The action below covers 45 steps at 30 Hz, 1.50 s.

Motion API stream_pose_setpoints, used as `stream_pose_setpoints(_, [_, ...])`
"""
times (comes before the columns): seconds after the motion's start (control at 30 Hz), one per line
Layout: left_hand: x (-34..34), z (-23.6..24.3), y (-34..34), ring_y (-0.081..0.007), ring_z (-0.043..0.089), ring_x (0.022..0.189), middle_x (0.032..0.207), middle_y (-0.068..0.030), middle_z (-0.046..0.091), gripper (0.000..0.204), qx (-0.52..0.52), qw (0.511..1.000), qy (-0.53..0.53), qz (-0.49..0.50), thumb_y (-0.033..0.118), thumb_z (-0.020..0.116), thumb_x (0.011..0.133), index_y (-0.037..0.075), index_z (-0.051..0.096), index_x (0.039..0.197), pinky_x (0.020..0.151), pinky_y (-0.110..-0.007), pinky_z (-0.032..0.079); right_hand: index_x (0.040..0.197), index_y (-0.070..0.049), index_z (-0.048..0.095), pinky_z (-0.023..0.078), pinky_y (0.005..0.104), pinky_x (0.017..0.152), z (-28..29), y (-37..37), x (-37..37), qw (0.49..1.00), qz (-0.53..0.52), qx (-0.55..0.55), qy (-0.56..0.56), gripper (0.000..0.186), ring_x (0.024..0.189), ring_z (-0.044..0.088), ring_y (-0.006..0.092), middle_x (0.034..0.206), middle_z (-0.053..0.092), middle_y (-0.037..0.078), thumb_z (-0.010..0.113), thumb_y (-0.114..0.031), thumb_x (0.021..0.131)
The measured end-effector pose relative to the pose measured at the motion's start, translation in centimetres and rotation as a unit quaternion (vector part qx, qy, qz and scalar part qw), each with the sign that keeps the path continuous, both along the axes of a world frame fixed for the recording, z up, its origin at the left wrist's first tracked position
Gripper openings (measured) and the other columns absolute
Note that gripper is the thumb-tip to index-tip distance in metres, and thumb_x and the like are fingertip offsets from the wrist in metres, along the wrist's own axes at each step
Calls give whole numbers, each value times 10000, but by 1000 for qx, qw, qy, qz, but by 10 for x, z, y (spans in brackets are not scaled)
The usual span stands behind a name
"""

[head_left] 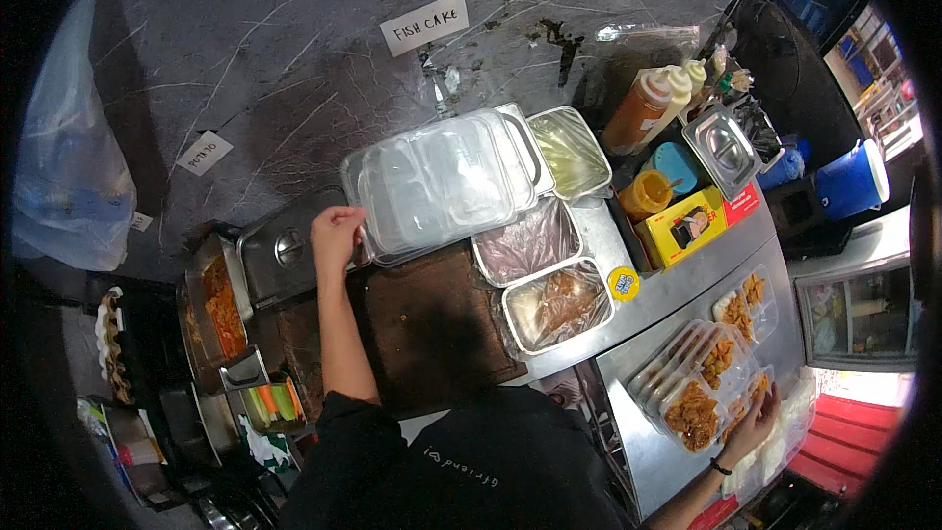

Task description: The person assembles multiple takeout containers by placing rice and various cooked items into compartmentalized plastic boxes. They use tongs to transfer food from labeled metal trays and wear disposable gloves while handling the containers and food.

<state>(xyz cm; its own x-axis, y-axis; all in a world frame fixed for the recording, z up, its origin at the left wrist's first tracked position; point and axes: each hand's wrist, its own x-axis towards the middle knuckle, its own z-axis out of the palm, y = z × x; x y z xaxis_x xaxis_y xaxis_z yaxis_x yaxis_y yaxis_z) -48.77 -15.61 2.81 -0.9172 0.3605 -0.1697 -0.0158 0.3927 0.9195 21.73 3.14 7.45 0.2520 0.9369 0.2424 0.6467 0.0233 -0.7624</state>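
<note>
My left hand [337, 234] is closed, its fingertips pinched at the left edge of a stack of clear plastic compartment trays [442, 172]. This stack lies at the back of the counter, beyond a dark brown griddle plate [422, 309]. Far to the right, my right hand [754, 424] curls around the near edge of a clear food container [731, 410] with browned fried pieces [691, 416] in it. The hand partly covers that container. Another clear container [772, 306] with similar pieces sits beyond it.
Film-covered metal pans [559, 306] stand mid-counter beside a yellow box [687, 228], sauce bottles [640, 110] and an orange-yellow jar [646, 193]. To the left are a lidded steel pan [285, 243], a pan of reddish food [224, 309] and cut vegetables [277, 400]. A plastic bag [74, 152] hangs left.
</note>
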Motion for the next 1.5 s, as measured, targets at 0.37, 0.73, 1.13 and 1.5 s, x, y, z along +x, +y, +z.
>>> stream_pose_setpoints(0.37, [178,192,91,-129,668,696,828,-85,710,146,182,882,53,-431,103,645,920,24,625,1040,626,-237,500,1294,-21,587,461,329,933,116,-31,-79,977,166,134,-21,390,1100,613,227,1245,637,138,601,-23,905])
stream_pose_setpoints(0.73, [507,152,296,-190,689,810,869,-107,720,244,70,613,174,-767,244,710,850,75,734,1024,747,-313,528,1247,-15,613,465,220,593,78,-46,22,966,23,-5,257,292,636,537,57,812,622,10,569,-128,982])
stream_pose_setpoints(1.13, [573,6,321,-312,625,928,925,-89,683,210,10,601,347,-720,314,720,805,142,770,914,814,-445,475,1183,-81,637,506,449,609,-27,-24,41,975,-64,-185,-104,333,653,656,345,641,648,139,596,-285,923])
stream_pose_setpoints(1.5, [552,-8,297,-301,632,820,833,-101,674,233,29,682,298,-668,308,679,872,100,762,935,732,-401,484,1271,-88,581,521,410,689,-38,-21,47,985,-9,-170,26,354,763,668,301,896,680,174,583,-181,930])
